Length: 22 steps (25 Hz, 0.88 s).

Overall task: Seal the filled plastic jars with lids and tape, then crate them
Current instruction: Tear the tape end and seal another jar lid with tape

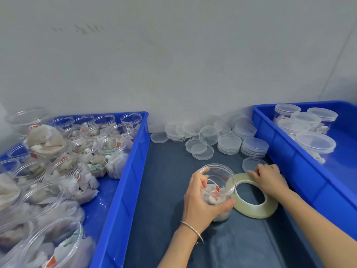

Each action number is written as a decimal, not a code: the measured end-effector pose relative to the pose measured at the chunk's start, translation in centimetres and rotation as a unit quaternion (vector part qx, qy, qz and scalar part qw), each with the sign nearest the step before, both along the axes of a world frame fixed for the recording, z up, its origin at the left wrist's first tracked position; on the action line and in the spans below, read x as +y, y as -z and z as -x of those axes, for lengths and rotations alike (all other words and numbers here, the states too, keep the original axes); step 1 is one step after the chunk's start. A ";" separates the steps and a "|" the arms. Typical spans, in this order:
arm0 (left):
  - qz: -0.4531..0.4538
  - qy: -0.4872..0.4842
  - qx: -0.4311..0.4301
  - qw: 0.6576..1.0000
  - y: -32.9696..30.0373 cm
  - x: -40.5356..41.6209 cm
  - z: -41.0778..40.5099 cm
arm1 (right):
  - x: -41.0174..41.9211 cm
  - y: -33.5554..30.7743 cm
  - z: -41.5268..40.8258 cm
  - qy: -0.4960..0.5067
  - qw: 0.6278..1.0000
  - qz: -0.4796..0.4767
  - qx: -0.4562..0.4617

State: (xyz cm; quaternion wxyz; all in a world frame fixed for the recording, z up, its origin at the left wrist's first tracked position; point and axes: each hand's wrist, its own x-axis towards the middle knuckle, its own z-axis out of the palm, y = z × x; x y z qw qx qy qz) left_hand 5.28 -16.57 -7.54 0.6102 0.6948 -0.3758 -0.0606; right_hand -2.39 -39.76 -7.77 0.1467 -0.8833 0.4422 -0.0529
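Our left hand grips a clear, round, lidless plastic jar upright on the dark worktop. Our right hand pinches a thin transparent lid, resting over the glossy tape ring touching the jar.

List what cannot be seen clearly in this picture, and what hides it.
1. Right hand fingertips, head view: curled over the tape roll beside a single lid; which one they touch is unclear.
2. Open jar contents: partly covered by the left hand.
3. Left blue crate: cut off by the left and bottom edges.
4. Right blue crate: cut off at the right edge.
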 end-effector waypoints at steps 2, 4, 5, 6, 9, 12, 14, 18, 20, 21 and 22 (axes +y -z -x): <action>0.028 0.014 0.021 0.999 0.2 -0.2 0.3 | -0.1 -0.9 0.4 0.003 0.999 -0.005 -0.043; 0.049 0.030 0.033 0.998 0.4 -0.4 0.3 | 0.5 -3.2 0.7 0.048 0.989 0.022 -0.138; 0.052 0.037 0.037 0.997 0.3 -0.5 0.3 | 0.8 -4.8 0.6 0.080 0.972 -0.012 -0.221; 0.052 0.041 0.038 0.997 0.3 -0.8 0.2 | 1.3 -6.3 0.3 0.103 0.933 -0.107 -0.327; 0.043 0.045 0.045 0.997 0.2 -1.5 0.3 | 4.7 -9.5 -0.4 0.104 0.689 -0.497 -0.517; 0.043 0.049 0.057 0.996 -0.2 -1.4 0.5 | 7.8 -9.3 -1.3 0.027 0.817 -0.446 -0.364; 0.044 0.053 0.068 0.995 -0.2 -1.4 0.4 | 9.1 -8.4 -2.0 -0.061 0.939 -0.223 -0.254; 0.026 0.054 0.081 0.995 -0.5 -1.5 0.7 | 11.3 -8.0 -2.5 -0.198 0.952 -0.002 -0.235; 0.016 0.072 0.042 0.996 -0.1 -1.7 0.0 | 12.6 -7.8 -1.8 -0.263 0.945 0.006 -0.196; 0.009 0.090 0.008 0.996 -0.2 -1.8 0.1 | 13.2 -7.6 -1.4 -0.285 0.945 0.033 -0.157; 0.001 0.085 -0.027 0.996 0.1 -2.0 -0.1 | 13.4 -7.3 -1.0 -0.303 0.942 0.078 -0.119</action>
